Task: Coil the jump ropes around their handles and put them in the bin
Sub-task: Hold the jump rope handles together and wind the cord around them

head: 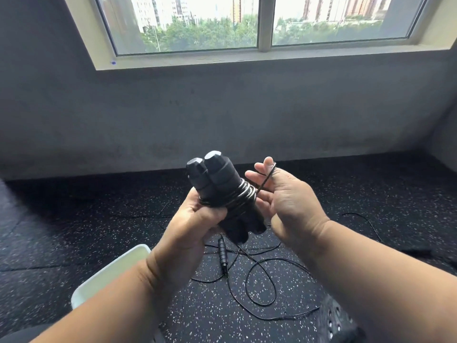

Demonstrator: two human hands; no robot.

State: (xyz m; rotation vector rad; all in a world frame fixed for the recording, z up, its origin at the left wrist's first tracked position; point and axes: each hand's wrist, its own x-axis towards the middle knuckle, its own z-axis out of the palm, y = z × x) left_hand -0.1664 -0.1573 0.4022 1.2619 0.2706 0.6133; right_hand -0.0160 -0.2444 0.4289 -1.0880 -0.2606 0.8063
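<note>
A dark grey wall [222, 115] fills the upper half of the view, with a wide window [259, 23] above it showing trees and tall buildings outside. Below lies a black rubber floor [74, 219] flecked with white. No brand, label or readable writing shows on anything.

At the lower left, partly hidden by the left forearm, stands a pale white bin [111, 271] on the floor.

In the centre, the left hand [193, 233] holds a pair of thick black handles [217, 181] side by side, tilted up and away, their rounded caps pointing toward the wall. Its fingers curl round the lower part of the pair. A thin dark cord [241, 194], glinting where light catches it, is wound in several tight turns around the middle of both handles.

The right hand [289, 199] is just to the right of the handles, palm facing left. The free end of the cord runs from the coil up to it, and the grip pinches the cord near the thumb and forefinger, with the other fingers loosely spread.

On the floor beneath the hands lies a second jump rope [259, 288], its thin black cord sprawled in loose loops. One slim black ribbed handle [223, 253] of it is visible, lying lengthwise.
</note>
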